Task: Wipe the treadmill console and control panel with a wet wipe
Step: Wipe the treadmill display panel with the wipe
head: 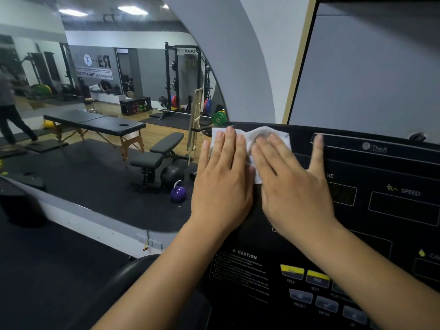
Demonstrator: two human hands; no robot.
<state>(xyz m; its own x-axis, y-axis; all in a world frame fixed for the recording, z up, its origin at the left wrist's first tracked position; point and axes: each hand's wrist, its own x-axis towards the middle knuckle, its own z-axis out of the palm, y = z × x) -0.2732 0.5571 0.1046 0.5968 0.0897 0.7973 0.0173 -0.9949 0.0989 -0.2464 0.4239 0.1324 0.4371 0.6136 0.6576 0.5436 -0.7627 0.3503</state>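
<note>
The black treadmill console (381, 182) fills the lower right, with display windows marked SPEED and a control panel (316, 289) of yellow and grey buttons below. A white wet wipe (252, 136) lies spread on the console's upper left corner. My left hand (223, 179) lies flat on the wipe's left part, fingers together. My right hand (290, 179) presses flat on its right part, with the thumb stretched out toward the top display strip. Both palms hide much of the wipe.
A large mirror or window (107, 103) to the left shows a gym with a massage table (95, 122), a bench (157, 153), a purple kettlebell (178, 192) and racks. A person (9, 110) walks at the far left. A black handrail (133, 270) curves below the console.
</note>
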